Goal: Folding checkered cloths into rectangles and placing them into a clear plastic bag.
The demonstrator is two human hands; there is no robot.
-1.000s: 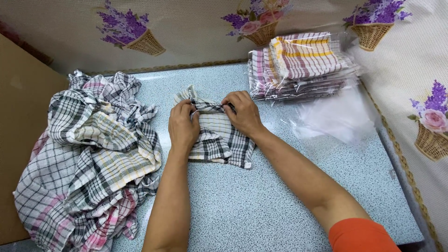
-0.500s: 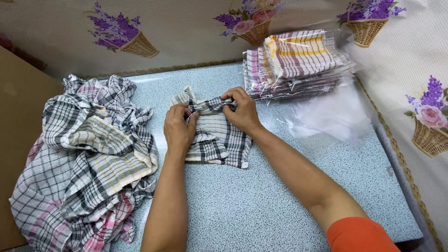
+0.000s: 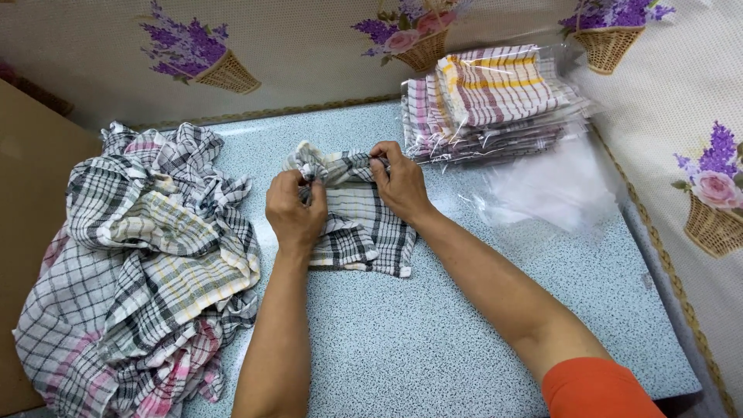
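Observation:
A black-and-white checked cloth (image 3: pixel 362 232) lies partly folded on the speckled blue-grey table (image 3: pixel 433 340), its far edge bunched up. My left hand (image 3: pixel 294 213) pinches the bunched edge at its left end. My right hand (image 3: pixel 398 182) grips the same edge at its right end. Both forearms reach in from the bottom of the view, and the right one ends in an orange sleeve (image 3: pixel 600 387).
A loose heap of checked cloths (image 3: pixel 143 263) covers the table's left side, beside a brown cardboard panel (image 3: pixel 31 193). A stack of bagged folded cloths (image 3: pixel 487 101) sits at the back right, with empty clear bags (image 3: pixel 553 186) in front of it. Flower-basket patterned covering lines the back and right.
Both hands have kept hold of the cloth's far edge and shifted slightly apart, gathering it. The view has tilted a little.

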